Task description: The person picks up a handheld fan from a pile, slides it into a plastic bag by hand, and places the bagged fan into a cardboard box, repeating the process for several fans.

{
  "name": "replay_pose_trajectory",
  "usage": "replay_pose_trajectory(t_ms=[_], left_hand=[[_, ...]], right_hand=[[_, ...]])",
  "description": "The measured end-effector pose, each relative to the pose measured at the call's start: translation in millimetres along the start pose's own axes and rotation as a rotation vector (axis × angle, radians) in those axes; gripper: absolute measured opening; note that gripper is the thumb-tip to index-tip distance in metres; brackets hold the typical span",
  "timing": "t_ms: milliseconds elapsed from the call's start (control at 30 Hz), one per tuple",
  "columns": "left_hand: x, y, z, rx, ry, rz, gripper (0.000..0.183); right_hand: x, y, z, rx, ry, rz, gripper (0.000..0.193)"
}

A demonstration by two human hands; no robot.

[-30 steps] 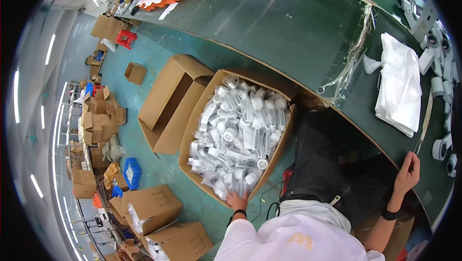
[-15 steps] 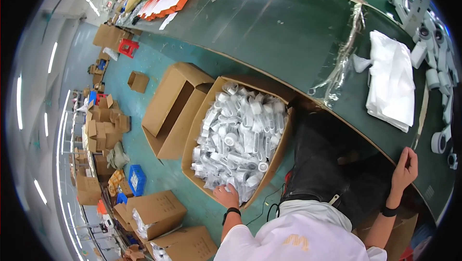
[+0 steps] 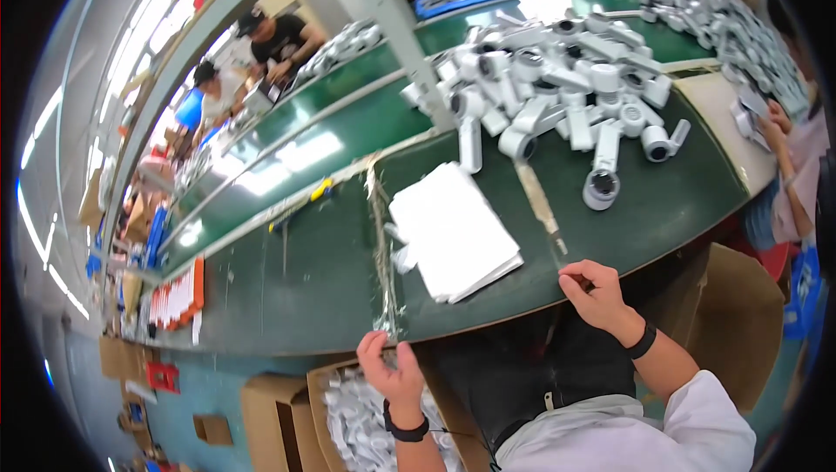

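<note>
White bags [image 3: 453, 232] on the worktop [image 3: 670, 219], near its edge, could slip off if knocked by the left hand [image 3: 394, 376], fingers apart, or the right hand [image 3: 598, 298], whose fingers' closure I can't tell.

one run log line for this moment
left hand: open, near bench edge | right hand: loosely curled, near bench edge | white stack: on bench, beyond hands | white-grey parts: piled farther back
</note>
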State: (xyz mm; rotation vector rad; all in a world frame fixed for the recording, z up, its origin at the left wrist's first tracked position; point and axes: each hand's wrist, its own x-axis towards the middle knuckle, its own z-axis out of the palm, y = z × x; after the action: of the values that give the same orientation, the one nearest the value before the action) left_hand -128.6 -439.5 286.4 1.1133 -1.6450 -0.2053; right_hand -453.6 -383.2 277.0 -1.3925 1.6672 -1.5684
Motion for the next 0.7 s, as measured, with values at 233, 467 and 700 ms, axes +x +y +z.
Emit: replay_pose_trajectory(t_ms=[233, 467, 700], left_hand=[[16.8, -42.8, 66.8, -0.247, 0.102, -0.486, 0.02], [20.0, -49.0, 67.7, -0.321, 0.031, -0.517, 0.022], [72.7, 30.7, 63.3, -0.134, -0.066, -0.235, 0.034]], right_hand=[[42.6, -3.7, -73.8, -0.229, 0.214, -0.087, 0.014], [146.1, 32.0, -115.8, -0.982, 0.024, -0.377, 0.043], [170.2, 42.4, -112.3, -1.248, -0.285, -0.441, 0.041]])
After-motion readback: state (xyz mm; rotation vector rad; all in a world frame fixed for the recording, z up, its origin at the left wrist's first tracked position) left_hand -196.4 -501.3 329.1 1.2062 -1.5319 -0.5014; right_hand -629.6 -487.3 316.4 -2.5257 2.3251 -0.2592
